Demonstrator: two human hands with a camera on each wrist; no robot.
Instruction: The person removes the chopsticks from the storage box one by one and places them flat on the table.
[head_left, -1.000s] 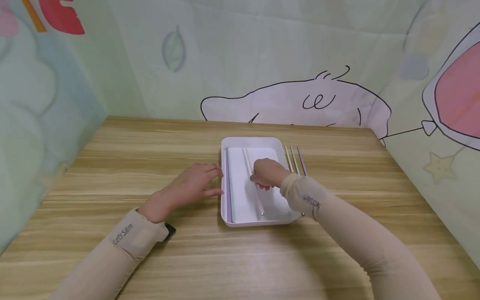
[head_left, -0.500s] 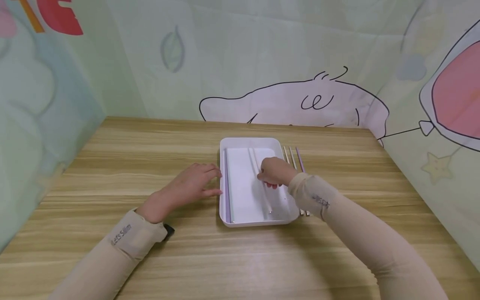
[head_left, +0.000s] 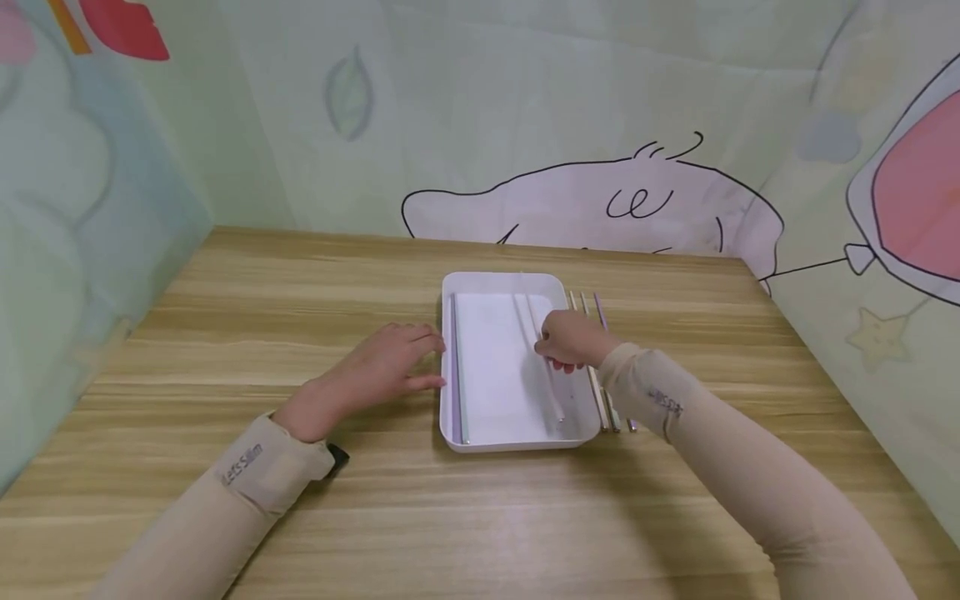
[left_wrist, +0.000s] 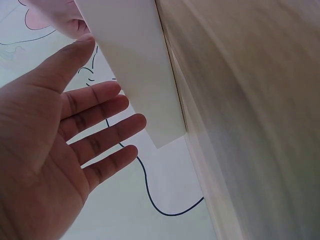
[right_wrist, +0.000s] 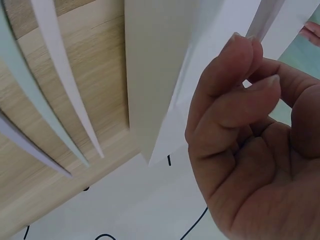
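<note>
My right hand (head_left: pixel 576 337) pinches a pale pinkish-white chopstick (head_left: pixel 553 393) over the right part of the white tray (head_left: pixel 517 446). That chopstick slants, its shiny end toward me; in the right wrist view the curled fingers (right_wrist: pixel 220 110) hide it. A purple chopstick (head_left: pixel 455 375) and a mint green chopstick (head_left: pixel 462 392) lie along the tray's left wall. Outside its right wall lie a cream chopstick (head_left: pixel 597 400), another green chopstick (right_wrist: pixel 30 77) and another purple chopstick (right_wrist: pixel 30 140). My left hand (head_left: pixel 382 367) has its fingers loosely extended, fingertips at the tray's left rim.
The tray stands on a wood-grain table (head_left: pixel 337 517). Behind and at both sides rise pale green printed walls (head_left: pixel 487 100) with cartoon drawings. A dark band (head_left: pixel 339 461) shows at the left wrist, below the sleeve cuff.
My right hand has carried the pinkish-white chopstick rightward across the tray, from near its middle toward the right wall. The left hand has stayed at the left rim.
</note>
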